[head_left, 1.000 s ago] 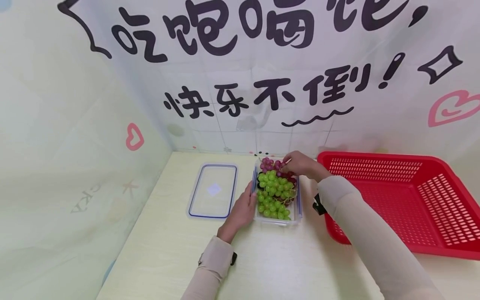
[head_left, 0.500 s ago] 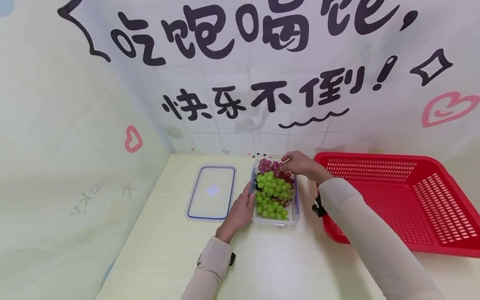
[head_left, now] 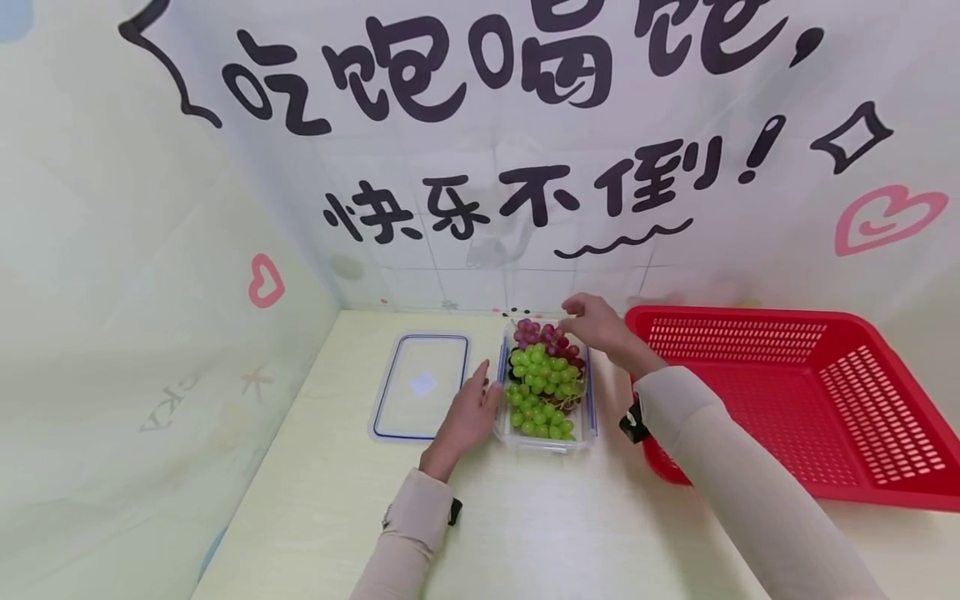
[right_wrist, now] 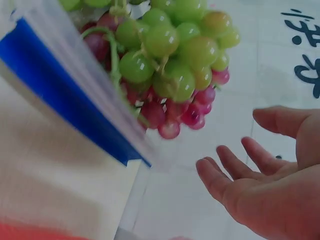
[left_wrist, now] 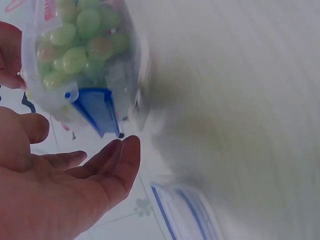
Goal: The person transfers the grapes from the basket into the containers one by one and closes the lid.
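A clear plastic food container point(head_left: 555, 444) with blue-edged side clips stands on the table, filled with grapes. Green grapes point(head_left: 542, 383) lie at its front and middle, red grapes point(head_left: 537, 333) at the back. Left of the container is my left hand point(head_left: 469, 414), its fingers loosely extended and a small gap from the blue clip point(left_wrist: 97, 107) in the left wrist view. Over the container's back right corner hovers my right hand point(head_left: 596, 323). In the right wrist view its fingers point(right_wrist: 212, 177) are spread and relaxed, apart from the grapes.
The container's lid point(head_left: 422, 386), clear with a blue seal, lies flat on the table to the left. A red perforated basket point(head_left: 757, 312) stands at the right, beside my right forearm. A printed wall sheet point(head_left: 420, 283) closes off the back.
My left hand has come away from the container's side toward the left. My right hand has let go of the red grapes and lifted slightly.
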{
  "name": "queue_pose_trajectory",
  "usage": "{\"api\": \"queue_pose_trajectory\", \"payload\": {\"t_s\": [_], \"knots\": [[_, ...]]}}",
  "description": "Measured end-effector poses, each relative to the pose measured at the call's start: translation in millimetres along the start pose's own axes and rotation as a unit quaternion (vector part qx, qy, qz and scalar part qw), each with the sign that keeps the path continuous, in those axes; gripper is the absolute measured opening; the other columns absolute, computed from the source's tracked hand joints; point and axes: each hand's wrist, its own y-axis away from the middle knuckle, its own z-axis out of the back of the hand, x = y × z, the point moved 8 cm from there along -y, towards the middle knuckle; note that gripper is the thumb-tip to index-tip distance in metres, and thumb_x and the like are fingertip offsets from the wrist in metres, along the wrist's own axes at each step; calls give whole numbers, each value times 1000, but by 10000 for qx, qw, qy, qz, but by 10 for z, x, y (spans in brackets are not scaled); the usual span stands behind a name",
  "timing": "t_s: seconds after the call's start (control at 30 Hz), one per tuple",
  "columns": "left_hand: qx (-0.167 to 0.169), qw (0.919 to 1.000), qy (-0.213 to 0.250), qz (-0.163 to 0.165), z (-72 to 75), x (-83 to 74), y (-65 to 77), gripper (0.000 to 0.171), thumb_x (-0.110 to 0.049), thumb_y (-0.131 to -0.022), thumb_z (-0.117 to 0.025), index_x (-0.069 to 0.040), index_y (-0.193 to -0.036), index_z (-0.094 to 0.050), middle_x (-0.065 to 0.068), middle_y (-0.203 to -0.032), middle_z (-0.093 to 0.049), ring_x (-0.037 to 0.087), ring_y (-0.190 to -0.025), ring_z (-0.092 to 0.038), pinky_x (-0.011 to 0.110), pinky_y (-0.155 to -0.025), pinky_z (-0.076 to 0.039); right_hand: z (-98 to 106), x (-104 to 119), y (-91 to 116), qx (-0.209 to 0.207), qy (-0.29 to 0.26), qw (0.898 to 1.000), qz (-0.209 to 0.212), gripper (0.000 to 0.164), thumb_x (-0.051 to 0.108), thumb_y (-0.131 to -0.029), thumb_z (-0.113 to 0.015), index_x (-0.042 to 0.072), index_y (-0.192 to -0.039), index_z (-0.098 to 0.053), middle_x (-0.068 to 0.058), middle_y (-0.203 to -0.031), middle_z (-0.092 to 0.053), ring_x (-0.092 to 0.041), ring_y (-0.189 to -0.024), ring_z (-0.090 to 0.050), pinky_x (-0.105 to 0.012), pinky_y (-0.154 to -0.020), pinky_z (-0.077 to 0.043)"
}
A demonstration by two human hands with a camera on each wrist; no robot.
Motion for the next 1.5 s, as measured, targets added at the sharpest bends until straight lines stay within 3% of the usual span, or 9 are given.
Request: {"api": "queue_pose_trajectory", "payload": {"t_s": [0.4,0.53,0.67,0.77,0.93,1.17,1.33,1.43,1.5], "knots": [[-763,9966,142,268,579,165,66,53,-36,-108,-38,-9,-153,-36,19,-141,-54,38,-127,-53,54,-104,-46,-129,253,129,-847,-1569,9827,506,36,16,-103,-50,2,-136,-53,-17,-139,-54,-31,-129,-50,-45,-109,-43],[-1077,9929,268,423,800,251,96,55,-41,-107,-36,-10,-152,-38,20,-138,-56,38,-125,-55,53,-103,-46,-296,326,181,-474,-2530,9652,464,41,25,-106,-46,3,-140,-50,-17,-140,-53,-32,-130,-51,-42,-111,-43],[-1293,9868,668,712,1019,349,115,59,-49,-107,-29,-9,-149,-40,20,-139,-55,35,-124,-57,51,-101,-47,-514,394,214,271,-3609,9313,422,53,35,-108,-38,2,-150,-35,-18,-150,-45,-34,-134,-48,-42,-113,-41],[-1329,9802,1066,1005,1166,457,133,67,-57,-105,-22,-10,-150,-38,19,-144,-51,34,-126,-55,50,-101,-47,-695,431,240,826,-4012,9116,362,63,44,-108,-31,3,-155,-25,-18,-155,-38,-34,-140,-42,-44,-116,-37],[-1343,9687,1658,1270,1358,613,180,79,-66,-101,-15,-12,-156,-30,19,-149,-45,34,-131,-50,50,-104,-44,-948,427,271,1146,-4250,8979,103,68,51,-107,-28,4,-156,-22,-18,-158,-32,-36,-143,-37,-46,-116,-35],[-1477,9599,1924,1403,1505,845,195,88,-72,-97,-9,-10,-156,-28,20,-151,-42,35,-137,-43,49,-109,-36,-1261,388,283,1199,-4641,8773,-237,71,50,-106,-33,2,-155,-19,-23,-159,-25,-43,-144,-31,-49,-117,-33],[-1495,9362,2755,1587,1550,1015,207,91,-72,-96,-5,-8,-157,-25,21,-155,-35,34,-143,-34,49,-117,-27,-1505,384,297,1375,-4924,8580,-495,78,52,-105,-35,0,-157,-8,-25,-162,-11,-46,-148,-15,-52,-121,-23],[-1435,9153,3348,1719,1562,1099,220,93,-73,-95,-3,-8,-158,-21,21,-159,-29,34,-147,-29,48,-122,-21,-1631,369,291,1392,-4929,8564,-655,83,53,-104,-36,-1,-157,-3,-26,-163,-3,-48,-149,-8,-54,-122,-17],[-1361,9064,3585,1773,1561,1136,219,92,-72,-95,-2,-8,-159,-18,22,-160,-26,34,-148,-27,48,-122,-20,-1698,351,279,1356,-4820,8626,-727,83,53,-104,-36,1,-158,-2,-27,-163,1,-49,-149,-4,-55,-122,-13]]}}
